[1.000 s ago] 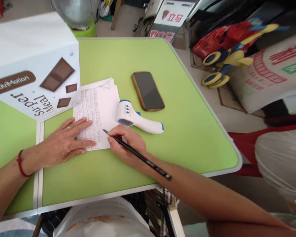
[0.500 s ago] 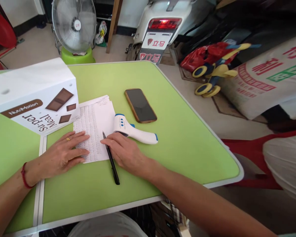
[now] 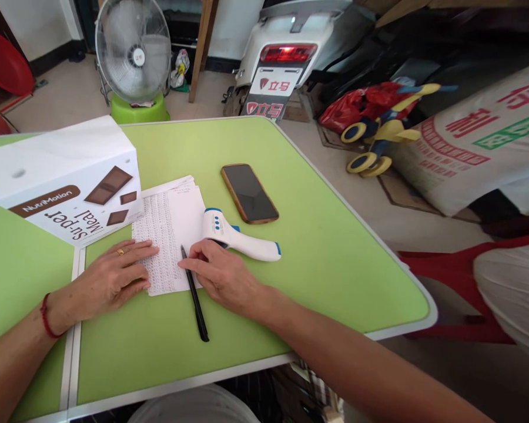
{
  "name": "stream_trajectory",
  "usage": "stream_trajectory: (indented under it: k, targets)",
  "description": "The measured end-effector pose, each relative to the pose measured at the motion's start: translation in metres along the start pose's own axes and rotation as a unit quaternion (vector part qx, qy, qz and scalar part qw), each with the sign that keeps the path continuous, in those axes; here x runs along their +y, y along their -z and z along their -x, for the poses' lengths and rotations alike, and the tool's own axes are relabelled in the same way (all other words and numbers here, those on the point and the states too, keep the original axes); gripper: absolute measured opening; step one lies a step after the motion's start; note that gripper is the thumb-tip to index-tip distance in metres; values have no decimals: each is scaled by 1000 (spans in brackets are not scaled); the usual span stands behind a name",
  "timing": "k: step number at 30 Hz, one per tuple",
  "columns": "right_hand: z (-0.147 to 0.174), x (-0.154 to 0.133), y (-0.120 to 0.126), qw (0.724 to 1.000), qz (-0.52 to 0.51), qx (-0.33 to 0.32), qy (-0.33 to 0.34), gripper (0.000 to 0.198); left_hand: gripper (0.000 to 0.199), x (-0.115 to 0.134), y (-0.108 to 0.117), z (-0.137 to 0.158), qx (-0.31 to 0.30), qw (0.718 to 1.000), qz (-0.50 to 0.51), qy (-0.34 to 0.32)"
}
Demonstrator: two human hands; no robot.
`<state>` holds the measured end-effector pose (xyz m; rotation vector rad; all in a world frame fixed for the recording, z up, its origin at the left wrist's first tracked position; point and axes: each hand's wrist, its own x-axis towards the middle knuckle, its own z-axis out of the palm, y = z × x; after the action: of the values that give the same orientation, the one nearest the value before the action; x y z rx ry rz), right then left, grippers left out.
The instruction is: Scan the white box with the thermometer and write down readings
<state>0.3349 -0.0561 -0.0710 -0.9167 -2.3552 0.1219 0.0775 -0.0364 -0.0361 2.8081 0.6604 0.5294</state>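
Note:
My left hand [image 3: 117, 275] lies with its fingers stretched over the left edge of a sheet of paper [image 3: 187, 208] covered in small handwriting. A ring and a red cord bracelet are on this hand and wrist. Under the thumb of my right hand [image 3: 223, 276] is a black pen [image 3: 196, 308], its grey tip pointing away from me over the paper and its rear end over the green table. The right fingers are curled, and their grip on the pen is partly hidden. Just beyond them lies a white and blue infrared thermometer [image 3: 242, 239].
A phone [image 3: 250, 192] in a brown case lies beyond the thermometer. The white NutriMotion box [image 3: 64, 158] stands at the left on the green table [image 3: 317, 264]. Past the table are a fan [image 3: 134, 53], a white scooter [image 3: 286, 64] and a large sack [image 3: 480, 135].
The view has tilted slightly, so things sit lower. My right hand and the pen have shifted a little toward me, and the pen's rear end has swung left. My left hand stays on the paper.

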Motion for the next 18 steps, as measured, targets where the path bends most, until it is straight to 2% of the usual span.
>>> stream_trajectory:
  k: [7,10,15,16,18]
  targets:
    - [0,-1,2,1000,-18,17,-1,24,21,-1,3,2,19,999,-24,14]
    - [-2,-2,3,999,-26,25,1,21,14,-2,4,2,41,999,-22,8]
    - [-5,-4,6,997,-36,64,13,17,5,3,5,-3,45,999,-28,-1]
    - [-5,-4,7,996,-38,75,14,17,3,4,7,-3,60,997,-40,-5]
    - [-6,-3,9,994,-41,101,14,19,4,5,14,0,127,988,-84,-1]
